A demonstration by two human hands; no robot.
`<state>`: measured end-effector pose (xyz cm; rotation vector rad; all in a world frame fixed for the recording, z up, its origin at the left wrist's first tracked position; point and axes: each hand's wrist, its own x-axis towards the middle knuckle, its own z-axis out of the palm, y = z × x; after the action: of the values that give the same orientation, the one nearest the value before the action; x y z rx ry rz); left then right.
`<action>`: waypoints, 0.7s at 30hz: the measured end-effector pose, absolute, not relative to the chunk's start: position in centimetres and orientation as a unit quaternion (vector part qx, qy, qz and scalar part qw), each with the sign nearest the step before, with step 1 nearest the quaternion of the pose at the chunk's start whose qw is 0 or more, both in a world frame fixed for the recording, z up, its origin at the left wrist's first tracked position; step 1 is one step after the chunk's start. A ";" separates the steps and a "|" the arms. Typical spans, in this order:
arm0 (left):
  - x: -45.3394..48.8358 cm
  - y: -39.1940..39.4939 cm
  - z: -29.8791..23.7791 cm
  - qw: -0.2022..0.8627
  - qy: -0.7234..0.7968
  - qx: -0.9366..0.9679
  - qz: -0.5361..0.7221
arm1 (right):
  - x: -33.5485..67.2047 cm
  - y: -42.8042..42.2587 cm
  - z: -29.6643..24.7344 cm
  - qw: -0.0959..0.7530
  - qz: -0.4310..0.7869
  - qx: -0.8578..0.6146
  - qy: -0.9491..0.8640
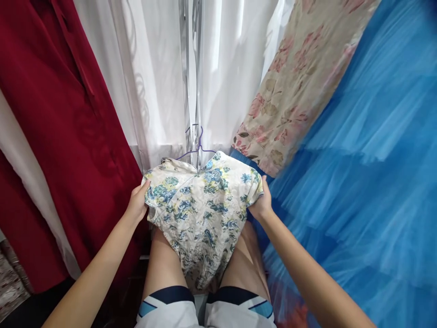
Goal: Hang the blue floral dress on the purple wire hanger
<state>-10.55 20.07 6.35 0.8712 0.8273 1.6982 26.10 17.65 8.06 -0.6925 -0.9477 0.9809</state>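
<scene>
A cream dress with a blue and yellow flower print (201, 209) hangs on a purple wire hanger (198, 145) in front of me, its skirt falling over my knees. My left hand (137, 203) grips the dress's left shoulder, fingers curled round the sleeve edge. At the other shoulder my right hand (262, 202) is closed on the right sleeve. Both arms reach forward from the bottom of the view.
A dark red garment (64, 127) hangs on the left. White sheer curtains (153, 77) and a chrome rack pole (191, 68) stand behind. A beige garment with pink flowers (297, 82) and a bright blue tulle skirt (368, 182) hang on the right.
</scene>
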 end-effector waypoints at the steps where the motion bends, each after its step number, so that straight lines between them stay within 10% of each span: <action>1: -10.4 19.7 7.2 0.503 0.341 0.351 0.713 | 26.4 17.4 8.5 0.727 0.456 -0.303 -0.415; 10: -8.8 18.3 14.2 0.432 0.237 0.519 0.698 | 26.4 13.6 12.6 0.746 0.499 -0.272 -0.345; 17: -5.1 17.4 11.6 -0.063 0.453 0.717 0.526 | 26.7 8.2 6.7 0.803 0.408 -0.288 -0.326; 21: -0.9 15.9 7.0 -0.016 0.408 0.820 0.400 | 27.3 5.3 6.0 0.746 0.411 -0.296 -0.432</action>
<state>-0.90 15.85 7.02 2.6028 1.2956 1.2697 27.33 5.33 6.01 -0.6472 -0.9445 0.8998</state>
